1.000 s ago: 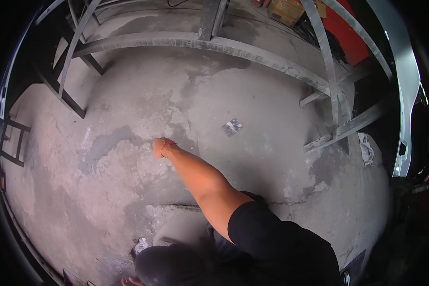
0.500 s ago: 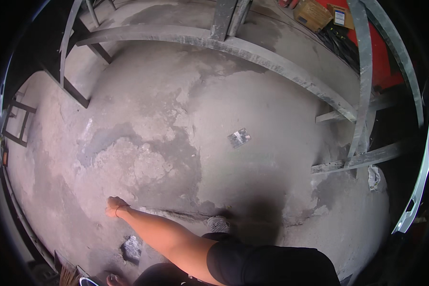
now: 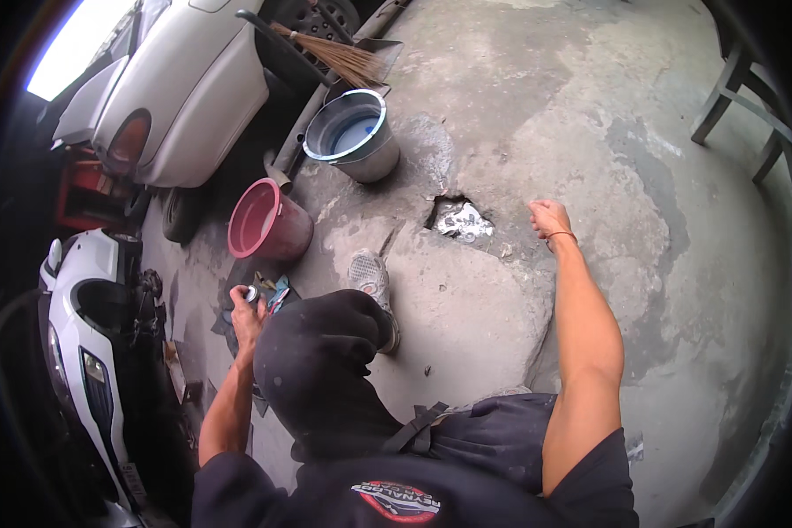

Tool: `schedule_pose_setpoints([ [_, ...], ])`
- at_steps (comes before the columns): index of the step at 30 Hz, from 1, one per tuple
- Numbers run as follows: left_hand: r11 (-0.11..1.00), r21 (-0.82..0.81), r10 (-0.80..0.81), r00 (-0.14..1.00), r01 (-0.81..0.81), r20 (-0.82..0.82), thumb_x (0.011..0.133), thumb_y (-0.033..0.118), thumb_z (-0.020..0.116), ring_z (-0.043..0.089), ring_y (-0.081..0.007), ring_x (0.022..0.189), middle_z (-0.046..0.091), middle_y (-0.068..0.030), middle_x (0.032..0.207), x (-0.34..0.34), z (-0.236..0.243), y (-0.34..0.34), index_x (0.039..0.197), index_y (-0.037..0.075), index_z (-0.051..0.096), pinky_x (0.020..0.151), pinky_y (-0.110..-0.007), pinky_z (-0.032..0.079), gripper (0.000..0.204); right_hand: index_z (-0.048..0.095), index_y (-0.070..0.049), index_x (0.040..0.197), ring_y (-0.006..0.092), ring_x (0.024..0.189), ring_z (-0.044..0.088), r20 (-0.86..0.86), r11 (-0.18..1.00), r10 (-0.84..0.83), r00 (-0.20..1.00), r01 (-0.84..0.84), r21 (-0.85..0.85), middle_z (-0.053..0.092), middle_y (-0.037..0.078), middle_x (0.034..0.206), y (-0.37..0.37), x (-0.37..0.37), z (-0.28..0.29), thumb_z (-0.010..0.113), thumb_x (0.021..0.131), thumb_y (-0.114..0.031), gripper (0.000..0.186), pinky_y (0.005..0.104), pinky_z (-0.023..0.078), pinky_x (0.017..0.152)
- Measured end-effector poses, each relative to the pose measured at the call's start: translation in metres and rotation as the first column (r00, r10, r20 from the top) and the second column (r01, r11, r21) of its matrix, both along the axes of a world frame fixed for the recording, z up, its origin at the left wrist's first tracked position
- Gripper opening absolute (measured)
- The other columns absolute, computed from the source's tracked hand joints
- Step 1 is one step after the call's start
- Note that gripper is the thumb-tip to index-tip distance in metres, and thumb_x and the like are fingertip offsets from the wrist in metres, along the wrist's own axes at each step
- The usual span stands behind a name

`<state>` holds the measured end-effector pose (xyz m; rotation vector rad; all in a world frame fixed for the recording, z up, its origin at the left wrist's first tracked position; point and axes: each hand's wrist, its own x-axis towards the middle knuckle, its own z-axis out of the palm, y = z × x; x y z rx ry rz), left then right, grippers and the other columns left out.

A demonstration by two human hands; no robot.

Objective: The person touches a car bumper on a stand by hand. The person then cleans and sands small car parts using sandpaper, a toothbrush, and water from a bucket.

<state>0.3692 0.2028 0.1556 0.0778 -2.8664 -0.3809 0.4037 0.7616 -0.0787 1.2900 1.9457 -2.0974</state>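
Note:
My left hand (image 3: 245,319) is at the left, beside my bent knee. Its fingers are closed round a small dark cylinder with a silvery rim (image 3: 253,295); its lower part is hidden, so its kind is unclear. Right by it lies something crumpled, blue, white and red (image 3: 280,293). My right hand (image 3: 550,218) is stretched out over the concrete floor, fingers curled closed; whether anything is in them does not show. Left of that hand, apart from it, is a hole in the floor (image 3: 463,220) with crumpled whitish material inside.
A red bucket (image 3: 297,231) and a grey bucket (image 3: 377,158) with bluish contents stand ahead on the left. Behind them are a broom (image 3: 339,57) and a pale car's bumper (image 3: 211,114). Another white car (image 3: 92,326) is at far left, a metal frame (image 3: 722,101) at far right.
My view has swung left, from the metal frames and boxes to the buckets and cars. My left hand is now in plain view, holding the cylinder. The right arm stays outstretched.

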Motion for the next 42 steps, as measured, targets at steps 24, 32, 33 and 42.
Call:
schedule_pose_setpoints([
  [24,0.58,0.745,-0.03,0.905,-0.33,0.424,0.088,0.014,0.067,0.069,-0.0179,0.084,0.07,-0.0115,0.095,0.047,-0.145,-0.202,0.126,0.006,0.051,0.075,-0.031,0.053,0.042,0.066,-0.002,0.108,0.0361,0.077,0.064,0.412,-0.241,0.884,0.22,-0.54,0.806,0.065,0.021,0.084,-0.464,-0.26,0.196,0.064,0.086,-0.022,0.029,0.0418,0.049,0.071],
  [32,0.319,0.868,0.184,0.923,-0.381,0.338,0.083,0.02,0.074,0.07,-0.0225,0.08,0.069,-0.0149,0.094,-0.01,-0.162,-0.272,0.118,0.005,0.053,0.071,-0.032,0.054,0.044,0.067,-0.003,0.087,0.0375,0.078,0.065,0.325,-0.47,0.828,-0.457,-0.249,0.847,0.066,0.019,0.081,-0.74,-0.305,0.154,0.059,0.085,-0.016,0.016,0.0464,0.052,0.072],
  [33,0.347,0.854,0.254,0.915,-0.388,0.313,0.083,0.016,0.074,0.067,-0.0155,0.08,0.068,-0.0107,0.094,-0.015,-0.159,-0.285,0.115,0.003,0.052,0.072,-0.029,0.053,0.041,0.067,-0.003,0.086,0.0375,0.077,0.065,0.37,-0.531,0.788,-0.492,-0.24,0.813,0.066,0.019,0.08,-0.757,-0.309,0.139,0.059,0.084,-0.015,0.015,0.0465,0.052,0.071],
  [42,-0.017,0.906,0.816,0.518,-0.422,0.257,0.089,0.008,0.064,0.063,-0.0137,0.078,0.062,-0.0087,0.089,0.054,-0.141,-0.307,0.111,0.002,0.044,0.072,-0.027,0.051,0.031,0.063,-0.002,0.108,0.04,0.091,0.064,0.367,-0.858,0.454,-0.812,-0.286,0.428,0.066,0.022,0.093,-0.796,-0.229,0.054,0.066,0.084,-0.039,0.044,0.0496,0.051,0.077],
])
